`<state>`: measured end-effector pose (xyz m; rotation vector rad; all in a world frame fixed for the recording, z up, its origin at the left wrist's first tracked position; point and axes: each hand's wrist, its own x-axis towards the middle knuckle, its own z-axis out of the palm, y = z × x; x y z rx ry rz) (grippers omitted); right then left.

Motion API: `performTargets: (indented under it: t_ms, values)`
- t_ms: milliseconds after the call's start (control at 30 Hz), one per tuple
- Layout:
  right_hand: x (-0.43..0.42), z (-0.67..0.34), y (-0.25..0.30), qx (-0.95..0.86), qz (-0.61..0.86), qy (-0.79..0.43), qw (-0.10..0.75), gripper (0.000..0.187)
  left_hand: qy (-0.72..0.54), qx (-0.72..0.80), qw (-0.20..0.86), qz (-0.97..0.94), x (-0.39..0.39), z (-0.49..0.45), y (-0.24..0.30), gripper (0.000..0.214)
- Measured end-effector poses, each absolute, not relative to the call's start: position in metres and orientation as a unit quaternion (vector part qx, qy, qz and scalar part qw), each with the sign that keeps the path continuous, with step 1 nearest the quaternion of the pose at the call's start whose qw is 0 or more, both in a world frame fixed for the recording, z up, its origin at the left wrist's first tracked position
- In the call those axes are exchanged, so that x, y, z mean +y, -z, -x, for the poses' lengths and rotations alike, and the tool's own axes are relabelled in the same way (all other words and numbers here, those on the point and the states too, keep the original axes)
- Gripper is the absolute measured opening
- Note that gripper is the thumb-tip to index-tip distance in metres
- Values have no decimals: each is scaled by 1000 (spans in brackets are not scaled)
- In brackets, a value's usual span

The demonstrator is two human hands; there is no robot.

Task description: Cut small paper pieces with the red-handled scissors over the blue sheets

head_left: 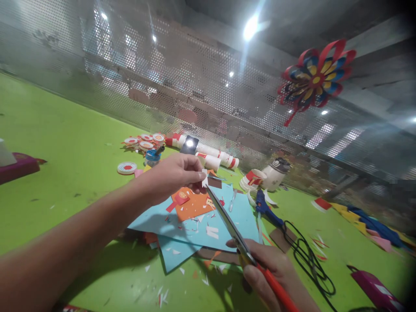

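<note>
My left hand (186, 172) pinches a small white paper piece (204, 178) with a notched lower edge. Held in my right hand (271, 264) is a pair of scissors (229, 222) with red handles. The blades look nearly closed, and their tips reach the lower edge of the white piece; whether they touch it I cannot tell. Beneath both hands lie light blue paper sheets (195, 236). An orange paper piece (191, 213) rests on them, with a small red paper cutout (180, 199) and scattered white scraps.
A blue glue gun (266, 208) with a coiled black cord (308, 264) lies to the right. Behind are paper cups (253, 178), a white-and-red paper tube (211, 151), a phone (189, 144) with its light on and round paper discs (146, 141). A paper flower (316, 79) hangs upper right.
</note>
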<state>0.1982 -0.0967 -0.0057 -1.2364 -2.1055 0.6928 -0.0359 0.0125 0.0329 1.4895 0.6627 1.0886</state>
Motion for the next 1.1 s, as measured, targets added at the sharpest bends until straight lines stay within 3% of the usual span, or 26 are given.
performTargets:
  t_ms: [300,700,1100]
  values:
    - [-105,-217,19,-821,464,-216,254,43,-516,319,543,-581,21,38,-31,14]
    - [-92,-201,9,-779,490,-233,314,53,-530,282,609,-519,13,31,-31,15]
    - [-101,-195,27,-747,516,-234,346,58,-545,285,602,-509,-1,20,-32,14]
